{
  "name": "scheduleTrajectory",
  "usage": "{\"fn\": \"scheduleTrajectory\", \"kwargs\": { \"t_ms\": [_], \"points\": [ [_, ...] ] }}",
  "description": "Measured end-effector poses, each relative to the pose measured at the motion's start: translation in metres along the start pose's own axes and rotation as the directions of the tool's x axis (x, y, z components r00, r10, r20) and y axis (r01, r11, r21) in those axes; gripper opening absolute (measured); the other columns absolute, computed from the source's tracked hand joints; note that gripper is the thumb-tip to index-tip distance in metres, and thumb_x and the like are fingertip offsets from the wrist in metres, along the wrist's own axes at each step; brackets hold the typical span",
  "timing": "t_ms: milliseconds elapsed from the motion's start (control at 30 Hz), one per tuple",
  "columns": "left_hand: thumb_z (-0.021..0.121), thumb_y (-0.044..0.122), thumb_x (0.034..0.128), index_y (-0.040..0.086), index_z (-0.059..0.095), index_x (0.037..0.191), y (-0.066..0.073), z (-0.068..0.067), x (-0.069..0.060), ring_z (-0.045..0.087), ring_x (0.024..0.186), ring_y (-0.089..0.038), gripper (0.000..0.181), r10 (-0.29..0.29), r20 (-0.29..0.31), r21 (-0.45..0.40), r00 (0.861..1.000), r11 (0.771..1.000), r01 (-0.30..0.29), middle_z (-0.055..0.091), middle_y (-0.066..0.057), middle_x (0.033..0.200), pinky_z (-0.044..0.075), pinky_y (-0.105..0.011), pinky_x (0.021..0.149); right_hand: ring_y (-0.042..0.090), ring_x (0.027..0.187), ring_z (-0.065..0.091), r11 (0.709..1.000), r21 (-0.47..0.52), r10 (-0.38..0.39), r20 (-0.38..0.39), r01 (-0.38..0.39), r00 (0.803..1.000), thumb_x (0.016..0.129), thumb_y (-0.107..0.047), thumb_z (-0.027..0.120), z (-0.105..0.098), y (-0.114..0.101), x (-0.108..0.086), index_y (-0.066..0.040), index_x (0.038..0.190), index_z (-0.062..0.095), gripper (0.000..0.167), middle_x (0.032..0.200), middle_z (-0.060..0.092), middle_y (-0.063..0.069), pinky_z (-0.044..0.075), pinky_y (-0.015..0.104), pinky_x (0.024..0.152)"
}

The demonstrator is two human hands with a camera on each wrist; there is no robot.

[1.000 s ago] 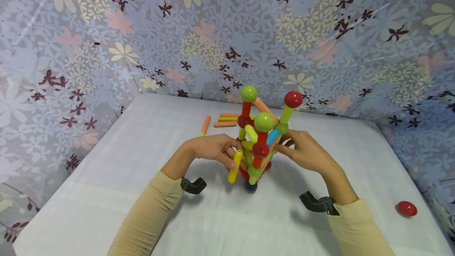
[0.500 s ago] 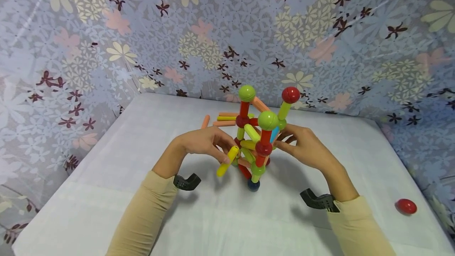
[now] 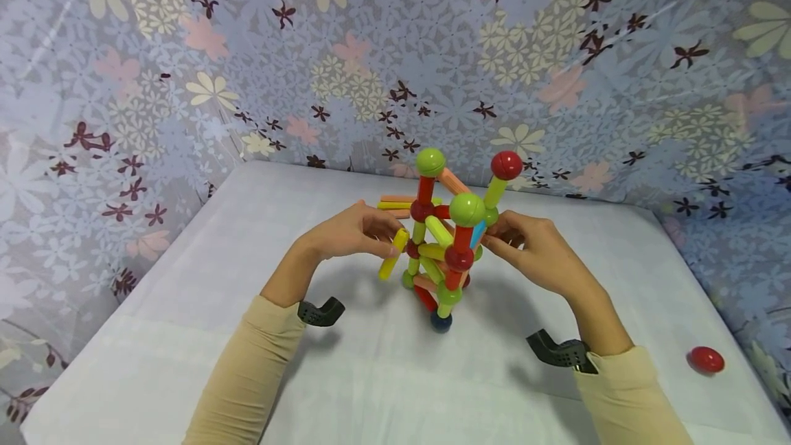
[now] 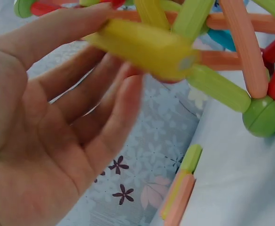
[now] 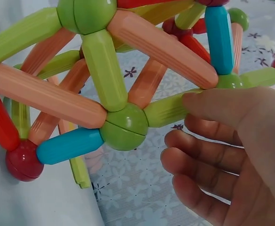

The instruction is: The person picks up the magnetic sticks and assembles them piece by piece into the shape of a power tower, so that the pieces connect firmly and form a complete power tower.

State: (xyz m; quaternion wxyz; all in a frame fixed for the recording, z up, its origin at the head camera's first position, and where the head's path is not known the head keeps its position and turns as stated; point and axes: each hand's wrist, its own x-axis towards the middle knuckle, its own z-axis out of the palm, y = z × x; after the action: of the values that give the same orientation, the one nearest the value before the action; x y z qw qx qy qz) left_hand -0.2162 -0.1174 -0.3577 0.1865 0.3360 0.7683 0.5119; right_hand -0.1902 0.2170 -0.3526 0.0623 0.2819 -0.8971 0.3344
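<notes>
My left hand [image 3: 346,231] pinches a yellow magnetic rod [image 3: 393,256] between thumb and fingers, at the left side of a tower of magnetic rods and balls [image 3: 459,258]. In the left wrist view, the yellow rod [image 4: 142,49] is blurred and overlaps the tower's rods; whether they touch I cannot tell. Green and red balls top the tower, which stands on the table. On its right side, my right hand [image 3: 537,253] grips a lime-green rod [image 5: 168,110] near a green ball [image 5: 229,81], as the right wrist view shows. Its fingertips are partly hidden behind the tower in the head view.
Several loose orange and yellow rods [image 3: 395,206] lie on the white table [image 3: 432,390] behind the left hand. A red ball or half-ball [image 3: 706,360] lies near the right edge. A flowered cloth [image 3: 395,53] hangs at the back.
My left hand has carried the yellow rod from the tower's front to its left side, farther back. The tower has turned or shifted slightly, with my right hand staying beside it.
</notes>
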Motion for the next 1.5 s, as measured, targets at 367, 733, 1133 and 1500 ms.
{"fn": "scheduleTrajectory", "kwargs": {
  "t_ms": [367, 733, 1133, 1500],
  "points": [
    [0.073, 0.02, 0.0874, 0.007, 0.066, 0.12, -0.008, 0.006, 0.007, 0.059, 0.11, -0.025, 0.036, 0.028, -0.141, -0.121, 0.99, 0.992, -0.046, 0.063, -0.007, 0.12, 0.05, -0.039, 0.088, 0.015, 0.081, 0.063, 0.999, 0.028, 0.02, -0.013, -0.02, 1.0, 0.096, -0.024, 0.06, 0.012, 0.005, 0.005, -0.011, 0.113, 0.057, 0.021, 0.096, 0.066, 0.002, 0.053, 0.038, 0.073],
    [0.072, 0.011, 0.0859, 0.001, 0.067, 0.109, -0.005, 0.003, 0.004, 0.063, 0.102, -0.03, 0.026, 0.108, -0.017, -0.144, 0.994, 0.983, -0.109, 0.068, -0.013, 0.106, 0.05, -0.043, 0.088, 0.024, 0.08, 0.057, 0.996, 0.072, 0.055, -0.04, -0.052, 0.998, 0.092, -0.006, 0.059, 0.022, 0.003, 0.004, -0.004, 0.109, 0.063, 0.017, 0.092, 0.066, 0.007, 0.051, 0.039, 0.068],
    [0.071, 0.018, 0.0878, 0.005, 0.065, 0.122, -0.006, 0.004, 0.006, 0.061, 0.099, -0.028, 0.037, 0.01, -0.169, -0.151, 0.986, 0.988, -0.036, 0.066, -0.01, 0.113, 0.05, -0.049, 0.085, 0.026, 0.097, 0.057, 0.986, 0.15, 0.079, -0.02, -0.075, 0.997, 0.091, -0.007, 0.062, 0.024, 0.002, 0.003, -0.004, 0.113, 0.062, 0.021, 0.103, 0.066, 0.011, 0.052, 0.049, 0.08],
    [0.071, 0.022, 0.0886, 0.009, 0.065, 0.119, -0.008, 0.008, 0.012, 0.063, 0.093, -0.028, 0.033, -0.036, -0.355, -0.148, 0.934, 0.989, -0.018, 0.066, -0.01, 0.106, 0.054, -0.043, 0.08, 0.025, 0.08, 0.057, 0.986, 0.131, 0.105, -0.013, -0.103, 0.994, 0.091, -0.009, 0.062, 0.018, 0.003, 0.003, -0.004, 0.107, 0.066, 0.017, 0.094, 0.067, 0.008, 0.05, 0.038, 0.069]
  ]
}}
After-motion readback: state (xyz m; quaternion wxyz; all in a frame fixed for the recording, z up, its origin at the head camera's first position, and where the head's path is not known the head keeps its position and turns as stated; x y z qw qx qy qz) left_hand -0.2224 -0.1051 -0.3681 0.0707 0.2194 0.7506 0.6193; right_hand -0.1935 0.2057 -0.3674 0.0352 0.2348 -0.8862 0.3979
